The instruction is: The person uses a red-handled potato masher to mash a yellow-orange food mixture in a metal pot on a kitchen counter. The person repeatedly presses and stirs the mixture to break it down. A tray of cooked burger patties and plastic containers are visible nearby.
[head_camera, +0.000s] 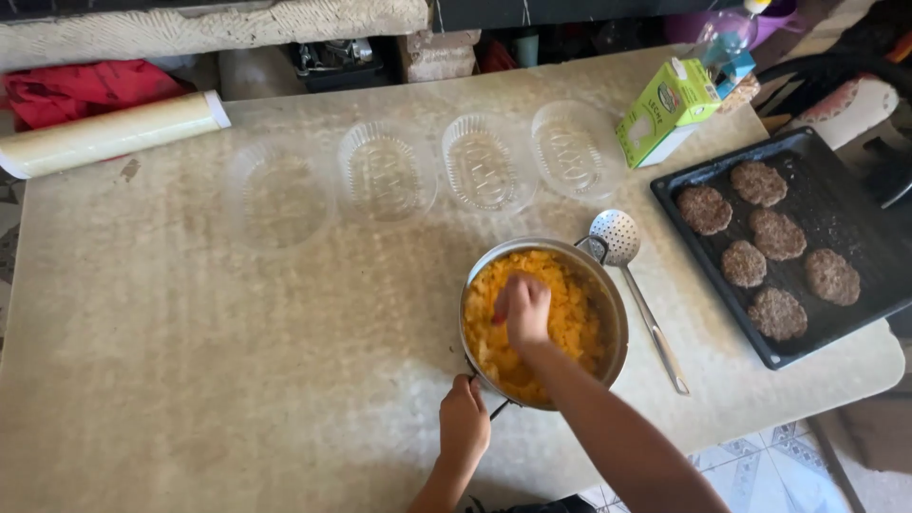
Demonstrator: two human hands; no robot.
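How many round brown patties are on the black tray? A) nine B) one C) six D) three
C: six brown patties lie on the black tray at the right of the table, beside the pot of yellow food.

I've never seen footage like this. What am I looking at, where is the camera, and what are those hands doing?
There is no machine here: a person wears a camera on the head, looking down at their own hands. The right hand is inside a metal pot of orange-yellow food; whether it grips something is unclear. The left hand is at the pot's handle. On the table lie four clear plastic containers, a slotted spoon, a dark tray with six patties, a green carton and a roll of wrap.
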